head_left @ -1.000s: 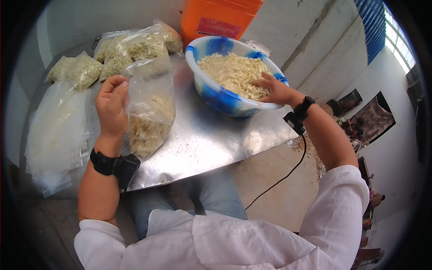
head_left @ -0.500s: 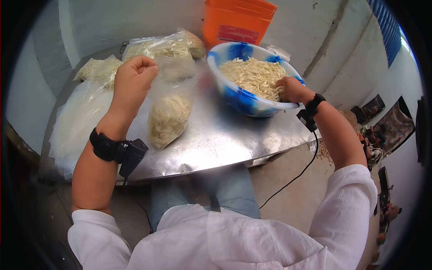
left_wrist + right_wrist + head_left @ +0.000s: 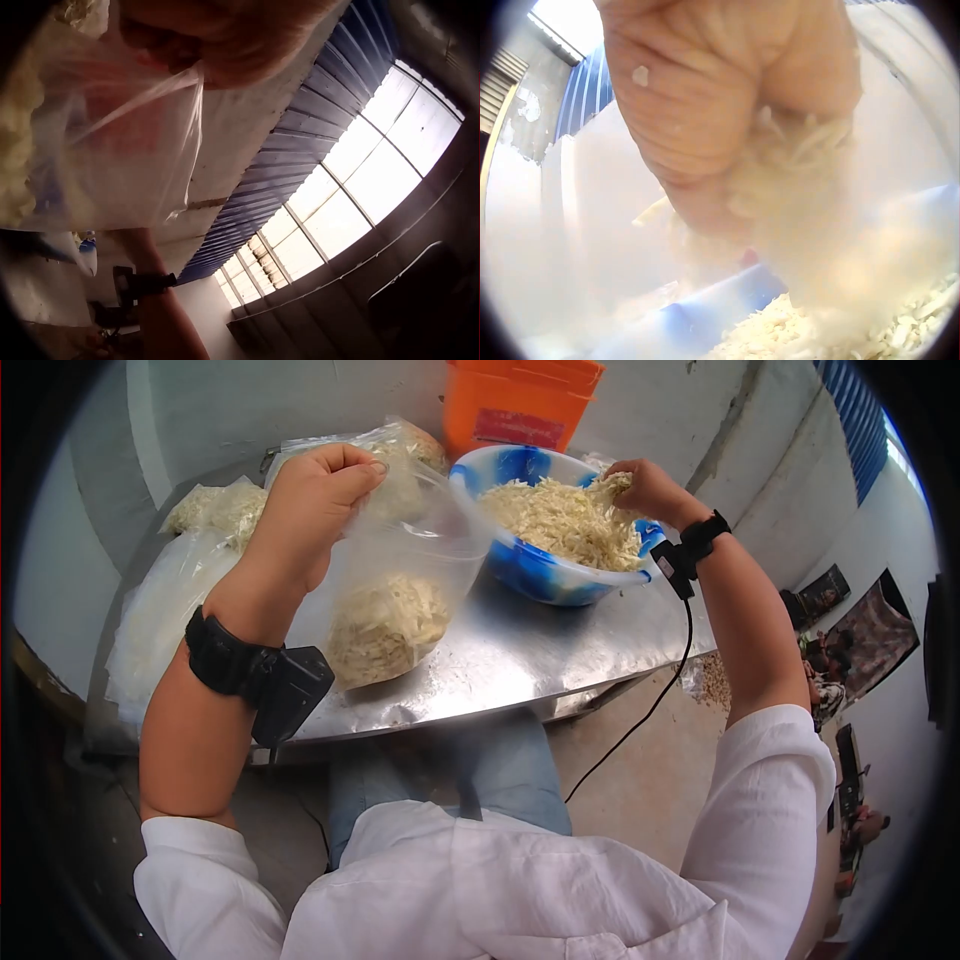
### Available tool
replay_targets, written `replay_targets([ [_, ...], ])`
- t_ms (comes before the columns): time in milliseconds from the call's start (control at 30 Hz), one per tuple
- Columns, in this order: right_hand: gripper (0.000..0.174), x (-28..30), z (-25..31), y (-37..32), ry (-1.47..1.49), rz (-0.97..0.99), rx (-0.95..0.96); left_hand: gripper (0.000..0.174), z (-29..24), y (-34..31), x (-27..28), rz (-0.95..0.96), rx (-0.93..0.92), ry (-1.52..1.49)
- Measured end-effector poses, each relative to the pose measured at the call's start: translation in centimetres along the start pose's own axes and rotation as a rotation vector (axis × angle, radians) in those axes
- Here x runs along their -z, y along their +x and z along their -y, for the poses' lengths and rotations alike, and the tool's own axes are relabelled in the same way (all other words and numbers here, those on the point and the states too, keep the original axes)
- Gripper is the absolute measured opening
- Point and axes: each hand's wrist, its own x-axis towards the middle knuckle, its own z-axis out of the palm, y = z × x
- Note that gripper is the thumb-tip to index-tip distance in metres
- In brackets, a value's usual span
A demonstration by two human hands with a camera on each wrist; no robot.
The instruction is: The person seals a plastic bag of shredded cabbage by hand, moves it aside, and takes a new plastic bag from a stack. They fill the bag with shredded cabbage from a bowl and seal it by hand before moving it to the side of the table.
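Observation:
In the head view my left hand [image 3: 318,510] pinches the upper edge of a clear plastic bag [image 3: 450,550], whose mouth gapes toward the bowl. Pale shredded vegetable [image 3: 390,625] fills the bag's lower part. The left wrist view has the bag's film [image 3: 112,142] hanging from the curled fingers. My right hand [image 3: 652,495] is over the far right rim of a blue-and-white bowl [image 3: 540,575], gripping a handful of shreds. Up close in the right wrist view, these shreds [image 3: 795,172] stick out below the fingers, blurred. More shreds [image 3: 550,525] are heaped in the bowl.
Several filled bags [image 3: 215,510] lie at the back left of the metal table [image 3: 490,660]. Flat plastic bags [image 3: 165,620] are stacked at its left side. An orange container [image 3: 520,405] stands behind the bowl against the wall. A black cable [image 3: 650,730] hangs from the right wrist.
My right hand has risen out of the heap with a handful of shreds. The left hand has moved up and right, and the bag's mouth has spread wider.

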Motion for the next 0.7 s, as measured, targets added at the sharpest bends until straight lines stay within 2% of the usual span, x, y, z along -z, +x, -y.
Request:
replay_targets([
  [100, 0.040, 0.3, 0.0, 0.5, 0.027, -0.022, 0.013, 0.005, 1.2, 0.5, -0.6, -0.009, 0.007, -0.050],
  [167, 0.040, 0.7, 0.4, 0.7, 0.084, -0.037, 0.028, 0.005, 2.8, 0.5, -1.2, -0.067, 0.096, 0.064],
  [267, 0.040, 1.8, 2.3, 0.5, 0.199, -0.061, 0.066, 0.006, 3.6, 0.7, -1.6, -0.120, 0.131, 0.080],
  [333, 0.041, 2.5, 4.4, 0.3, 0.253, -0.056, 0.097, 0.007, 3.5, 1.1, -1.4, -0.103, 0.117, 0.099],
  [433, 0.040, 3.7, 7.6, 0.5, 0.494, -0.002, 0.238, 0.008, 3.2, 1.8, -1.0, -0.091, 0.119, 0.141],
  [600, 0.040, 3.8, 14.5, 0.9, 0.626, 0.008, 0.400, 0.009, 3.4, 2.9, -0.3, -0.126, 0.133, 0.167],
  [700, 0.041, 2.7, 18.2, 0.5, 0.675, 0.118, 0.505, 0.009, 4.1, 3.6, -0.1, -0.103, 0.154, 0.150],
])
